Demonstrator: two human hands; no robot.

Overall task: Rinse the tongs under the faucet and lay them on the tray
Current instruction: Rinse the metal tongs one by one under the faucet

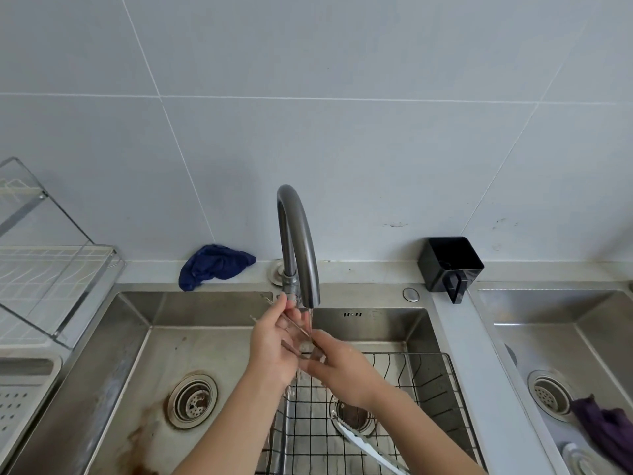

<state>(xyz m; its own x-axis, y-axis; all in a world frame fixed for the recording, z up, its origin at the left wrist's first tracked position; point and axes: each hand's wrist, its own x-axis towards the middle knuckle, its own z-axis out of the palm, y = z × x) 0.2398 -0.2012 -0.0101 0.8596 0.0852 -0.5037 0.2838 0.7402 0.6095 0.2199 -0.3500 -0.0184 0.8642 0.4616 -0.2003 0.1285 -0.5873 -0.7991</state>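
Note:
Thin metal tongs (297, 328) are held under the running stream of the curved grey faucet (297, 241), over the sink. My left hand (274, 344) grips them from the left, fingers wrapped around the arms. My right hand (339, 368) holds their lower end from the right. Water runs over both hands and down into the black wire basket (428, 375). The tongs' tips are partly hidden by my fingers. A second, larger pair of tongs (363, 443) with toothed jaws lies in the basket.
The steel sink (144, 354) has a rusty drain (192, 401) on the left. A blue cloth (214, 265) and a black holder (450, 265) sit on the back ledge. A dish rack (44, 269) and white tray (24, 395) stand left; a second sink (548, 323) with a purple cloth (606, 430) is on the right.

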